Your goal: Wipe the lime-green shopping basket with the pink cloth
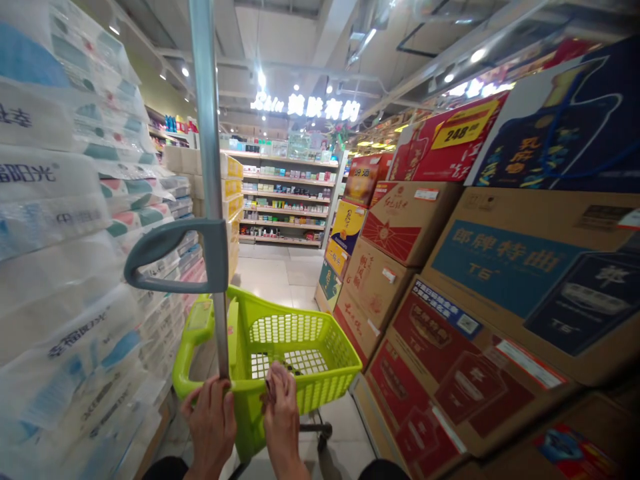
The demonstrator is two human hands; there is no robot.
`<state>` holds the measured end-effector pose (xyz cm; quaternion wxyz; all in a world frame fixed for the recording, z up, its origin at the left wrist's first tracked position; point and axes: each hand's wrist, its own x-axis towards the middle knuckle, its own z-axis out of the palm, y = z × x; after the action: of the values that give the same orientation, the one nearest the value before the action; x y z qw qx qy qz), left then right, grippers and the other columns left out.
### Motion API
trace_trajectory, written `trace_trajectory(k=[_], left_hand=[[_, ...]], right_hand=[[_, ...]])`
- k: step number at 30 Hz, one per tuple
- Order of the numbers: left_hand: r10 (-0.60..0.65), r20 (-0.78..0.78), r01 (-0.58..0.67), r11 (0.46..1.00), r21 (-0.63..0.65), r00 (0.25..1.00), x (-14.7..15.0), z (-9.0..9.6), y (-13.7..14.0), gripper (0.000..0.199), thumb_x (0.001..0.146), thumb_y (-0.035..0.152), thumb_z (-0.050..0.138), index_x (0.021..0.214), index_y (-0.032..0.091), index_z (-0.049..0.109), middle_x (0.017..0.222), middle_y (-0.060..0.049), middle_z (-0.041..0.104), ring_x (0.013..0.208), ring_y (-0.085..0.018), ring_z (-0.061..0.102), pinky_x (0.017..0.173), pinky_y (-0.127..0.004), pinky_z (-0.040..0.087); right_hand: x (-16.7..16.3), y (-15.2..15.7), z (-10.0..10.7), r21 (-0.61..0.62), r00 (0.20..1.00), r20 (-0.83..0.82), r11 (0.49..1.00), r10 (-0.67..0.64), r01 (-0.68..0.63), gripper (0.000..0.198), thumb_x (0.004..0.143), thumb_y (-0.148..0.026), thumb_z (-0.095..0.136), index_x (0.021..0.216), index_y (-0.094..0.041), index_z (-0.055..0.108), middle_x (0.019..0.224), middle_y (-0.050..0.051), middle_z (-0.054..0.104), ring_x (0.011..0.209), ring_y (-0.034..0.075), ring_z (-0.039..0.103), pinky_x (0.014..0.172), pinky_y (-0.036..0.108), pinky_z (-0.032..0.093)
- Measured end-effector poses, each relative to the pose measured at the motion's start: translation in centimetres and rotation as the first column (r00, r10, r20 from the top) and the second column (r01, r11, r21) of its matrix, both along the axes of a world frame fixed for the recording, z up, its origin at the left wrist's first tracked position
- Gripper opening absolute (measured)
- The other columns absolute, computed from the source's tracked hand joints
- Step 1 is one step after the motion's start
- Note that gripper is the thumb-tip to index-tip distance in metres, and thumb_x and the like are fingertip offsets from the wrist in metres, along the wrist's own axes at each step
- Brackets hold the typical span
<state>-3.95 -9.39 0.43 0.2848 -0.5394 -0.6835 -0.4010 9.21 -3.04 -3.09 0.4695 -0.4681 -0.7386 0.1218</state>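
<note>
In front of me stands a lime-green plastic shopping cart with lattice sides and floor. A metal pole rises upright past its near left side and carries a grey-blue looped handle. My left hand is at the pole's lower end by the cart's rim, its fingers closed around it. Just right of it, my right hand is closed in a pinch at the near rim. Something small and dark shows at its fingertips, too unclear to name. A few small dark things lie on the basket floor.
Plastic-wrapped tissue packs are stacked high along the left. Cardboard cartons with printed labels form a wall on the right, close to the cart. Tiled floor runs between them toward stocked shelves at the back.
</note>
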Motion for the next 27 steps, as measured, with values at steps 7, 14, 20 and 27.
trace_trajectory(k=[7, 14, 20, 27], left_hand=[[-0.067, -0.056, 0.063, 0.996, -0.066, 0.996, -0.2, 0.8, -0.2, 0.019, 0.093, 0.021, 0.042, 0.097, 0.021, 0.06, 0.101, -0.006, 0.07, 0.097, -0.02, 0.063, 0.09, -0.039, 0.034], [-0.079, -0.076, 0.076, 0.996, -0.041, 0.994, -0.5, 0.9, -0.2, 0.019, 0.093, 0.019, 0.042, 0.091, 0.022, 0.061, 0.097, -0.004, 0.07, 0.092, -0.018, 0.062, 0.089, -0.037, 0.035], [0.012, -0.073, -0.012, 1.0, -0.01, 0.997, 1.0, 1.0, 1.1, 0.013, 0.092, 0.023, 0.048, 0.086, 0.021, 0.059, 0.091, -0.005, 0.069, 0.087, -0.02, 0.062, 0.089, -0.04, 0.035], [-0.04, -0.076, 0.034, 0.996, -0.082, 0.996, -0.7, 1.9, 1.8, 0.009, 0.092, 0.021, 0.051, 0.085, 0.021, 0.058, 0.09, -0.003, 0.068, 0.087, -0.019, 0.061, 0.09, -0.04, 0.036]], right_hand=[[-2.5, -2.2, 1.7, 0.078, 0.975, 0.162, 0.984, 0.149, -0.163, 0.044, 0.095, -0.014, 0.043, 0.137, -0.022, 0.05, 0.138, 0.012, 0.053, 0.13, 0.02, 0.049, 0.104, 0.034, 0.048], [1.9, 1.4, 0.5, -0.12, 0.985, 0.162, 0.99, -0.06, 0.08, 0.052, 0.084, 0.001, 0.041, 0.122, -0.027, 0.063, 0.132, 0.006, 0.059, 0.122, 0.021, 0.056, 0.102, 0.036, 0.049], [-2.8, -0.6, 2.8, -0.054, 0.983, 0.173, 0.997, 0.059, -0.051, 0.041, 0.091, -0.01, 0.045, 0.127, -0.025, 0.058, 0.129, 0.007, 0.059, 0.12, 0.02, 0.056, 0.096, 0.03, 0.05], [1.3, 4.6, 2.9, -0.208, 0.958, 0.285, 0.977, 0.01, 0.052, 0.029, 0.095, -0.015, 0.043, 0.112, -0.026, 0.065, 0.108, 0.005, 0.064, 0.094, 0.017, 0.061, 0.076, 0.024, 0.047]])
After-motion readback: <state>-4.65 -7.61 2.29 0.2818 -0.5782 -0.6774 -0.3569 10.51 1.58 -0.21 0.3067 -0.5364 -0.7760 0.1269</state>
